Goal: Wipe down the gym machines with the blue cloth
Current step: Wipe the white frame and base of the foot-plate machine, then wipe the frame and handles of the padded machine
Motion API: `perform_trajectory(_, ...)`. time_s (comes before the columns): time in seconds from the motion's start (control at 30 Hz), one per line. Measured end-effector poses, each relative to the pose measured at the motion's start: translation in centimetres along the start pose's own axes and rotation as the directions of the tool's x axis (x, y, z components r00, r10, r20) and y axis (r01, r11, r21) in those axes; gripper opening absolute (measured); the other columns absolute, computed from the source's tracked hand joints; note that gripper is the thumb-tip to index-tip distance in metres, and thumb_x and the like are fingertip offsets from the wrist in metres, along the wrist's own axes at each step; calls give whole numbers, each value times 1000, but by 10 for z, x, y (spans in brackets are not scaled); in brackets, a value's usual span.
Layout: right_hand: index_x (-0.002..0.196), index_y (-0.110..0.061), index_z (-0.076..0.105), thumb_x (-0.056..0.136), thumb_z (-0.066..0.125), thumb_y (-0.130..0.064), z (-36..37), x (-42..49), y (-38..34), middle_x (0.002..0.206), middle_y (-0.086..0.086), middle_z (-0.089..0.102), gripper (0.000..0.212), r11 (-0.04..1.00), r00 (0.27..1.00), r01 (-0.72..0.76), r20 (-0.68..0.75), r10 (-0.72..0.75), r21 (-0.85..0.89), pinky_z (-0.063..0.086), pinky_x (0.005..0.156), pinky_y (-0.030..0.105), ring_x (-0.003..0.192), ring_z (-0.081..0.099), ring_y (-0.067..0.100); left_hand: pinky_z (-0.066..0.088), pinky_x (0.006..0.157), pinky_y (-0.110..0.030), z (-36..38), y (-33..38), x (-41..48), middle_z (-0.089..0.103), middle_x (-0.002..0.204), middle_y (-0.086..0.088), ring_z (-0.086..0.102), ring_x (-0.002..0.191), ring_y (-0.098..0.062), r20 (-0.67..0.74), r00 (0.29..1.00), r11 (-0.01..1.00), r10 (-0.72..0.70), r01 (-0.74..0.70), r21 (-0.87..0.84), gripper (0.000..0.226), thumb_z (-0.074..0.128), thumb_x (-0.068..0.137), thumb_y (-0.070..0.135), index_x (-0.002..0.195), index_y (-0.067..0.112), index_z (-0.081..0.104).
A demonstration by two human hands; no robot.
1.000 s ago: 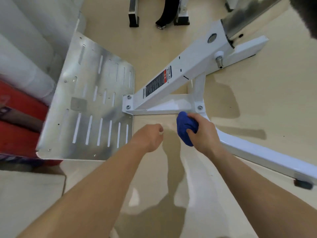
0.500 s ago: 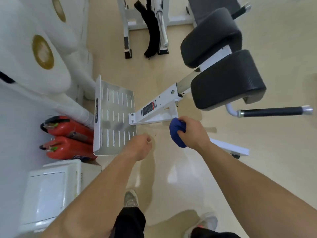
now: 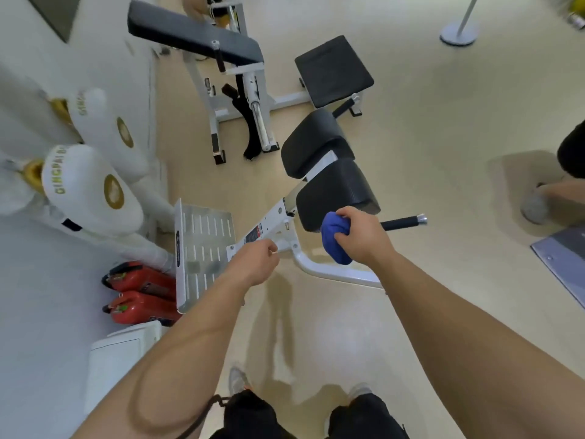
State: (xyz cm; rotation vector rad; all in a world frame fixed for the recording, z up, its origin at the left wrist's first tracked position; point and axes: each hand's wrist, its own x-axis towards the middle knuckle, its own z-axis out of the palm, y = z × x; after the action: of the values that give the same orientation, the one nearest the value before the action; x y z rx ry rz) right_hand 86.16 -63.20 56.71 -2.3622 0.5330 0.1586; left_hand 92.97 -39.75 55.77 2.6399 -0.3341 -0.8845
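My right hand point(image 3: 361, 236) grips the bunched blue cloth point(image 3: 335, 238) in the air, just in front of the lower black pad point(image 3: 335, 191) of the white-framed back-extension machine point(image 3: 272, 229). A second black pad point(image 3: 313, 141) sits behind it, and a black handle point(image 3: 402, 221) sticks out to the right. My left hand point(image 3: 258, 263) hangs curled into a loose fist with nothing in it, above the machine's white base tube point(image 3: 335, 274) and beside the slotted metal footplate point(image 3: 202, 248).
Two red fire extinguishers point(image 3: 142, 296) lie by the wall on the left, next to a white box point(image 3: 120, 356). White punching bags point(image 3: 91, 188) lean at the left. Another bench machine point(image 3: 240, 77) stands further back. Another person's leg point(image 3: 560, 191) is at the right edge.
The view has pulled up and back from the machine's base, so the whole machine shows. My right hand with the cloth has risen from the base frame to the lower pad.
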Motion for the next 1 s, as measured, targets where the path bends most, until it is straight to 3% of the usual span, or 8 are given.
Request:
perform_trajectory(0.13,133,-23,54,91,62,-16,-55,-20,27,117,-1,64,44,1000,1000,9,-3,-9,3,53,90,37,101,61,22,45,101,-38,5,67,-16,58,133,3,56,118,-20,-30,999,999,33,-34,-22,39,46,98,33,135,24,53)
perform_trajectory(0.4,126,-27,57,87,57,-14,-148,-8,82,115,-3,65,42,999,1000,-16,17,17,-46,53,88,40,102,61,24,47,93,-34,10,188,1,61,114,5,56,105,-18,-80,989,991,123,-126,-32,36,47,99,30,133,22,53)
perform_trajectory(0.53,126,-27,56,88,55,-11,-185,35,107,116,-2,64,41,998,999,-33,6,34,-60,53,86,38,100,60,23,49,94,-38,4,231,44,63,115,3,57,104,-19,-94,985,986,143,-150,-68,36,48,99,30,134,21,54)
perform_trajectory(0.67,134,-25,53,90,58,-13,-214,91,125,123,0,63,46,993,999,-41,8,42,-114,53,89,38,107,60,25,44,88,-29,2,269,100,64,117,4,56,101,-15,-129,980,981,155,-168,-100,37,50,100,30,137,23,52)
perform_trajectory(0.77,134,-24,54,89,59,-12,-237,132,133,123,0,63,46,992,999,-36,23,39,-120,53,91,39,108,60,24,48,99,-36,1,300,133,63,124,1,58,111,-19,-90,988,976,129,-143,-165,39,49,101,29,139,22,49)
perform_trajectory(1.0,127,-24,56,88,57,-10,-264,227,131,115,1,66,42,981,981,116,171,-88,-157,53,88,40,101,61,25,48,101,-37,3,343,178,63,124,-1,59,114,-21,-91,996,964,10,-34,-262,34,52,100,27,133,19,52)
